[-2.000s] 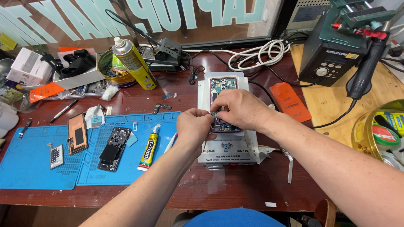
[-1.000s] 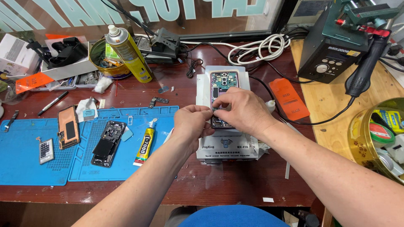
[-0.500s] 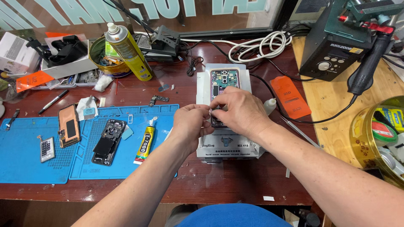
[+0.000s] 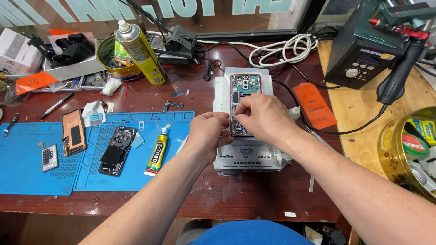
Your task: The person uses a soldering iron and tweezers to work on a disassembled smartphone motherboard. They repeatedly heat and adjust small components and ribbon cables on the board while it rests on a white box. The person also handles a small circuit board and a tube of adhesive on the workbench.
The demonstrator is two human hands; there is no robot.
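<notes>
An opened phone (image 4: 244, 88) with its inner boards showing lies face down on a white heating pad (image 4: 247, 156) in the middle of the red desk. My right hand (image 4: 263, 118) covers the phone's lower half, fingertips pinched on something small at its left edge. My left hand (image 4: 210, 134) rests at the phone's lower left side, fingers curled against it. What the fingertips pinch is too small to make out.
Blue mat (image 4: 27, 172) at left carries a black phone back (image 4: 114, 149), a copper-backed part (image 4: 73, 131), a small keypad part (image 4: 48, 156) and a glue tube (image 4: 156, 154). Spray can (image 4: 138, 52), white cable coil (image 4: 284, 47), orange packet (image 4: 315, 104), soldering station (image 4: 363, 50) and gold tin (image 4: 411, 149) surround.
Both hands stay on the phone; the fingers shift only slightly. The camera view has drifted a little, so the desk appears lower and closer.
</notes>
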